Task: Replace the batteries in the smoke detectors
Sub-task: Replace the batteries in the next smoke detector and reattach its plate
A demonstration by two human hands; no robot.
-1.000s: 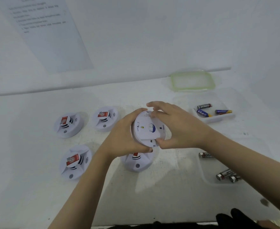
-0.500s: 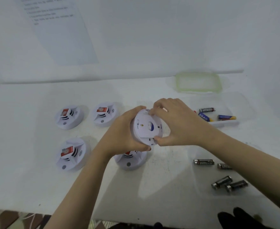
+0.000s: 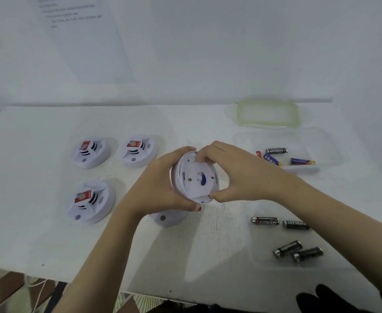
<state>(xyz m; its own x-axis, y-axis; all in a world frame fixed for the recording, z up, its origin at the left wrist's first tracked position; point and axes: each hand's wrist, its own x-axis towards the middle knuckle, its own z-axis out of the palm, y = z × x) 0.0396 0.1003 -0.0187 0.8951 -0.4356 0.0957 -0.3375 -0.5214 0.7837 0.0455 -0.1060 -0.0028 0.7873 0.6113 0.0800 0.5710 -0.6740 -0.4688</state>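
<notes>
My left hand [image 3: 156, 186] gripped the left edge of a smoke detector [image 3: 194, 177] raised above the table [image 3: 38, 233], its back facing me. My right hand [image 3: 237, 175] pinched its right edge, fingers on top, thumb below. A second detector [image 3: 167, 218] lay under my left hand, three other detectors [image 3: 90, 152] to the left. Four dark batteries [image 3: 264, 220] lay loose at the right.
</notes>
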